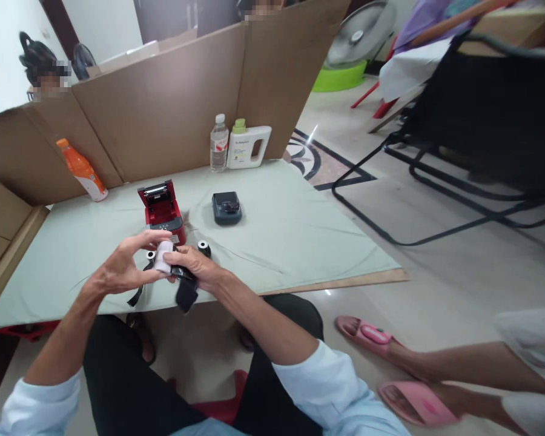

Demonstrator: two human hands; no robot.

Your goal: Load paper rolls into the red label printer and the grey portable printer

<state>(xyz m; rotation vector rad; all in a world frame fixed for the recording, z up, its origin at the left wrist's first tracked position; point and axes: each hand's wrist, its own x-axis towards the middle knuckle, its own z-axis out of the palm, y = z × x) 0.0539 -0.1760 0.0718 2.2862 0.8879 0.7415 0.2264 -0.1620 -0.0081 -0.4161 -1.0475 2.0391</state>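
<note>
A white paper roll [164, 257] is held in front of me, above the near edge of the table. My left hand [126, 261] has its thumb and fingers curved around the roll from the left. From the right, my right hand [194, 265] presses its thumb on the roll and grips a dark shiny strip [186, 293] that hangs below the fingers. Just behind the hands stands a small red label printer [163, 212], its lid raised and its inside showing. Two more rolls with white ends and dark outsides, a left roll [151, 256] and a right roll [204, 247], lie beside the hands.
A dark handheld printer [227, 208] sits right of the red one. Along the cardboard screen [172, 103] stand an orange bottle [80, 169], a water bottle [219, 145] and a white jug [249, 147]. A person's feet in pink slippers [418, 402] are at right, near a black folding chair [481, 115].
</note>
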